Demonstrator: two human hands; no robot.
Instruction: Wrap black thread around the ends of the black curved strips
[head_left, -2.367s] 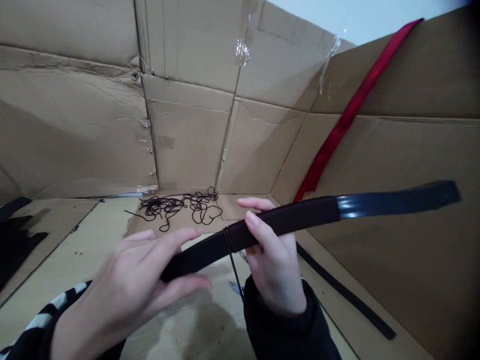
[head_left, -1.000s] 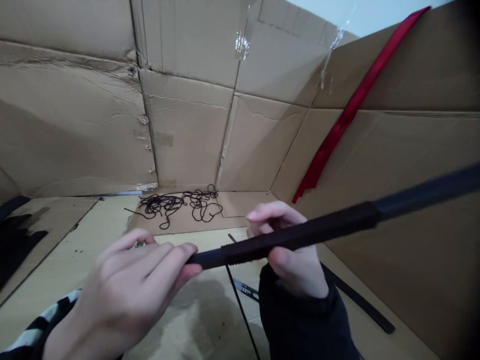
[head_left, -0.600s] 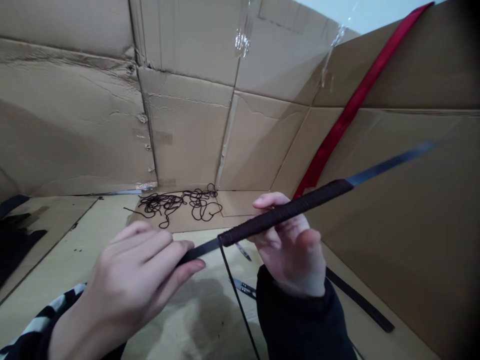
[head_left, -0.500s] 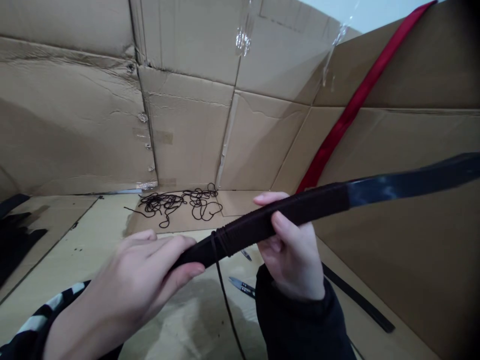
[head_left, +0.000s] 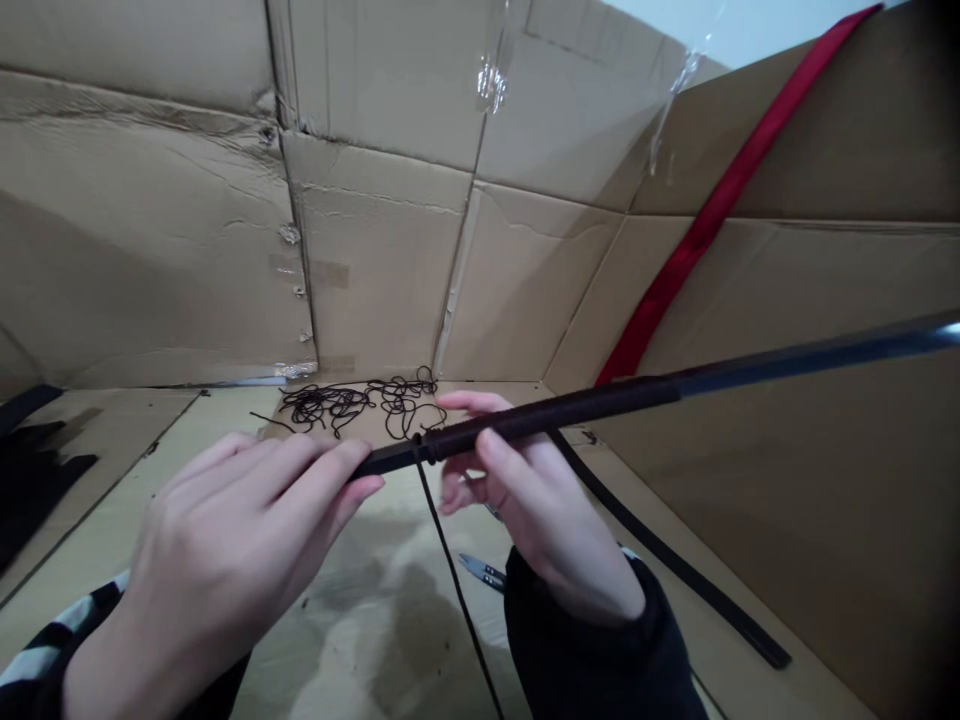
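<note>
I hold a long flat black strip (head_left: 810,358) level across my view, its middle bound in a dark brown cord wrap (head_left: 547,415). My left hand (head_left: 217,540) grips its bare end, with the fingertips just short of the wrap. My right hand (head_left: 517,490) pinches the wrapped section between thumb and fingers. A thin black cord (head_left: 450,570) drops from the wrap's near end toward the floor, and its lower end runs out of view. Small snips (head_left: 481,572) lie on the floor under my right wrist.
A tangle of black cord (head_left: 360,408) lies on the cardboard ahead. A long black strap (head_left: 675,565) runs along the floor at right, and dark pieces (head_left: 30,470) lie at far left. Cardboard walls (head_left: 375,250) surround the area, with a red strip (head_left: 720,210) against the right wall.
The strip has turned from showing its broad face to nearly edge-on and now lies flatter. Both hands have shifted inward along it, and the hanging cord has moved left with the wrap.
</note>
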